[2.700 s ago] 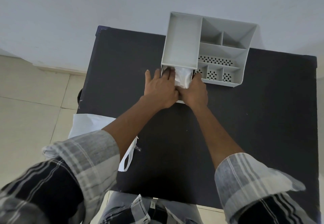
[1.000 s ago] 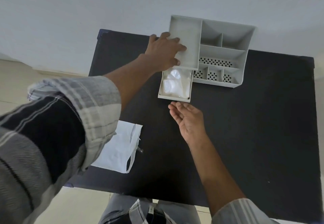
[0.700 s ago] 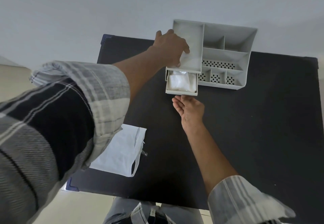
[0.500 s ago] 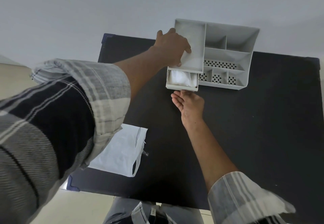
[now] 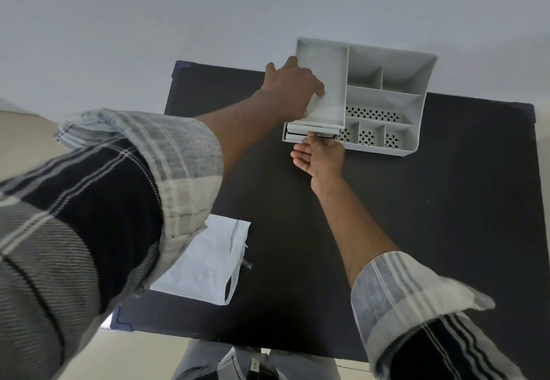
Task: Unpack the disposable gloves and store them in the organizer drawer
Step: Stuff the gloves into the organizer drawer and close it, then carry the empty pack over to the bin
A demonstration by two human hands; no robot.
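Nearest the camera, two plaid woven sleeves (image 5: 98, 216) in grey, white and black are seen, their cuffs rolled back from bare forearms. Below the organizer and nearer the table's front-left edge, a flat white plastic bag (image 5: 205, 260) with loop handles is laid on the matte black table (image 5: 431, 216), partly covered by the left sleeve. Closer to the organizer, the right hand (image 5: 320, 156) is held palm up, its fingers extended straight and pressed against the front panel of the drawer (image 5: 297, 138). This shallow grey plastic drawer is seen almost fully pushed in beneath the organizer's left tray, only a narrow strip of it showing; the gloves themselves cannot be made out inside it. On the rectangular grey plastic organizer (image 5: 387, 82), smooth-walled with perforated floors in its front-right compartments, the left hand (image 5: 290, 87) is placed, its fingers curled over the tray's left wall and gripping it.
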